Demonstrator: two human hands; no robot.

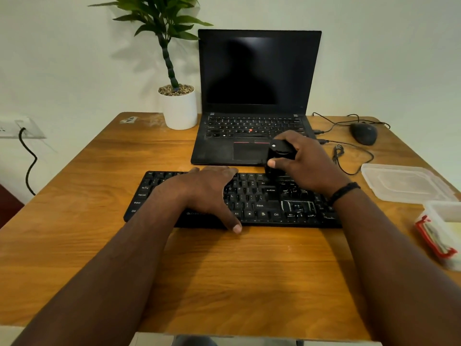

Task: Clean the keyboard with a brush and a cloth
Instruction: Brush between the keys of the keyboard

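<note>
Where the two forearms reach in from the bottom of the frame, a wooden desk (224, 283) is seen beneath them. At the center, a black keyboard (262, 203) is laid flat across the desk. The left hand (209, 193) is spread flat on the keyboard's left half, fingers straight and thumb pointed toward the near edge, so its grip is wide and nothing is held. Just above the keyboard's upper right, the right hand (304, 163) is curled around a small black brush (279, 158), the grip closed on it; its lower end is set at the keyboard's top row. A dark band (344, 192) is worn on the right wrist. At the right edge, a clear plastic lid (404, 183) and a container (441, 233) with a red clasp are placed. Further back, an open laptop (257, 96) with a dark screen is stood at center, a potted plant (178, 106) to its left, and a wired mouse (364, 133) to its right.
</note>
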